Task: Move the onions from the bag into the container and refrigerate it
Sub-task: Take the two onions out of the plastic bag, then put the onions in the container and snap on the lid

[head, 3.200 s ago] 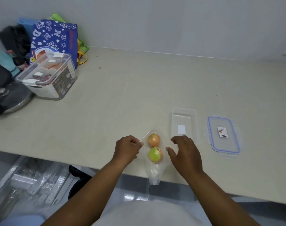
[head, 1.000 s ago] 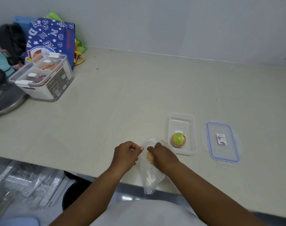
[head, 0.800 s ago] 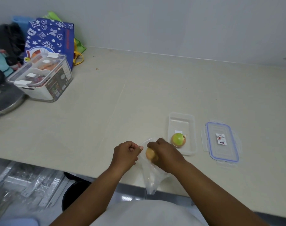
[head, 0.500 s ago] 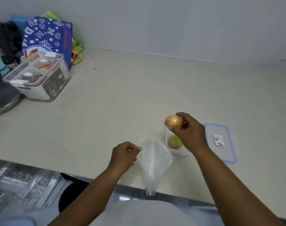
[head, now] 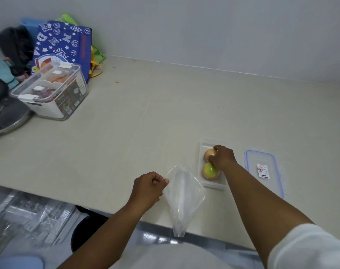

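Two onions are now at the container (head: 202, 183): the green onion (head: 209, 171) lies at its near end, and the brown onion (head: 209, 153) sits just beyond it, with the right hand (head: 223, 159) curled over it, fingers closed on its right side. Whether that onion rests on the floor of the container or is held just above it cannot be told. The left hand (head: 148, 188) pinches the left edge of the bag (head: 182, 197), which looks empty and hangs its lower corner over the near edge of the counter (head: 165, 113).

To finish this step well, the brown onion should be settled into the far half before the fingers let go, so it does not roll against the green one or ride up on the rim. Both should sit below the rim, or the lid (head: 262, 169), lying just right of the container, may not seat. A light release is probably enough. The bag can be dropped afterwards, away from the edge so it does not slide off.
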Motion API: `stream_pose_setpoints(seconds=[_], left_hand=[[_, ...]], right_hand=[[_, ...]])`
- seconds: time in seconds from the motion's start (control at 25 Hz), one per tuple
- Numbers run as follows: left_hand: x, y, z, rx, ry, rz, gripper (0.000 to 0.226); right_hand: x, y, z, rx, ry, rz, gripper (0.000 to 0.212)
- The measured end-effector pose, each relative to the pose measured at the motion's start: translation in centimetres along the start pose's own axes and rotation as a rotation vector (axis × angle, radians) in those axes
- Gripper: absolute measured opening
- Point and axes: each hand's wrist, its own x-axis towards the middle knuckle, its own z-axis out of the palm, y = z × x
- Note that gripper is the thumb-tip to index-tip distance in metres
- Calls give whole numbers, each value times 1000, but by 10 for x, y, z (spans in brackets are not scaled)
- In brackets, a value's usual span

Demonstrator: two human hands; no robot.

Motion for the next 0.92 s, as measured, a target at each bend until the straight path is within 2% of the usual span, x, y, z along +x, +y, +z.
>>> stream_pose_setpoints(seconds=[0.12,0.24,0.28,0.4,0.44,0.52,0.68,0.8,0.92], left_hand=[[0,-1,0,-10,0,-6,16],[2,-2,-2,-18,13,-8,16],[4,-3,-3,-22,19,-15,16],[6,-9,-7,-16,42,-45,18],[7,-11,-8,-32,46,-59,20],[6,-13,-9,-84,33,-78,26],[0,-21,-8,2,-53,-40,32],[9,-38,-13,123,21,-26,30],[15,-55,-23,178,83,-62,43]], right_hand=[[-21,-4,-4,-8,101,-87,53],[-70,-1,0,187,273,-221,23],[-90,3,5,271,257,-253,14],[-148,17,31,432,98,-447,20],[-162,19,42,407,56,-549,22],[-174,17,63,194,-35,-705,38],[-167,-5,95,-263,-79,-805,57],[-165,-11,106,-312,-84,-842,62],[-168,2,112,-249,56,-809,63]])
